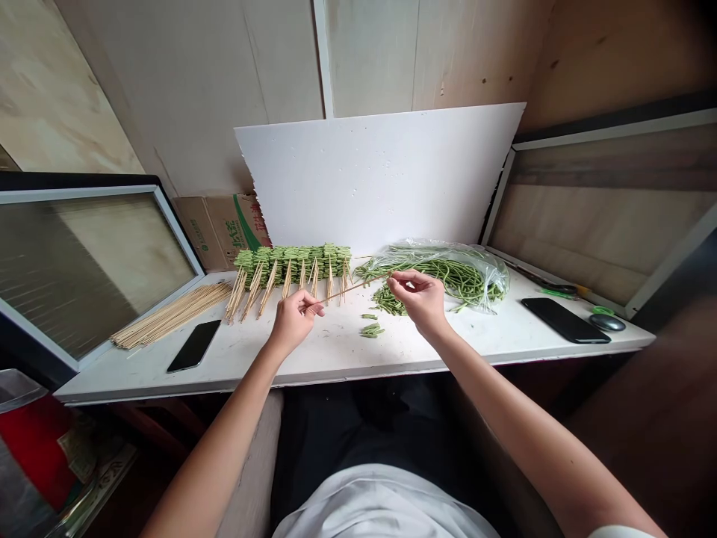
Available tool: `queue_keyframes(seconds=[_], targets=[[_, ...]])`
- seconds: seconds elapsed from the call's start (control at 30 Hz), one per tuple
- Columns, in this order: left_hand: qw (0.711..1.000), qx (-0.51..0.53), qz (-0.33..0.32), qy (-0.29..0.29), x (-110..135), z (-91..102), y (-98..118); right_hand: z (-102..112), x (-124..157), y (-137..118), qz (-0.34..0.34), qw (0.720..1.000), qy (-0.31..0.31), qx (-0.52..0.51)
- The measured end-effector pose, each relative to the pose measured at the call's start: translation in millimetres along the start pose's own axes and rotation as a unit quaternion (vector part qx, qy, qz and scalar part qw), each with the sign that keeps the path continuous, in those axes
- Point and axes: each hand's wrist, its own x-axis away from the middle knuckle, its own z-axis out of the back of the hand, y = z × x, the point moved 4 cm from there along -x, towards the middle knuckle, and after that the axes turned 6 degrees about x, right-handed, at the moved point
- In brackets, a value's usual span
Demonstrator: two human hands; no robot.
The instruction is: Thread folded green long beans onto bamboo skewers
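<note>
My left hand [294,320] pinches the near end of a thin bamboo skewer [352,290], which runs across to my right hand [417,297]. The right fingers hold its far end, close to a loose pile of green bean pieces [386,301]. A few more cut pieces [370,327] lie on the white table [330,351] just below. Left of my hands stands a long row of skewers threaded with folded green beans [294,264], their bare ends pointing toward me. A clear plastic bag of long green beans [445,275] lies behind my right hand.
A bundle of bare skewers [173,314] and a black phone [194,345] lie at the table's left. On the right are another phone [565,320], scissors [554,290] and a small dark oval object [606,323]. A white foam board [375,179] stands behind, beside a cardboard box [221,232].
</note>
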Motion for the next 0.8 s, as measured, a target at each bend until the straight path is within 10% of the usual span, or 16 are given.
queue_keyframes(seconds=[0.8], targets=[[0.991,0.039,0.083,-0.094,3.0,-12.0,0.0,-0.6,2.5,-12.7,0.077,0.996,-0.007,0.034]])
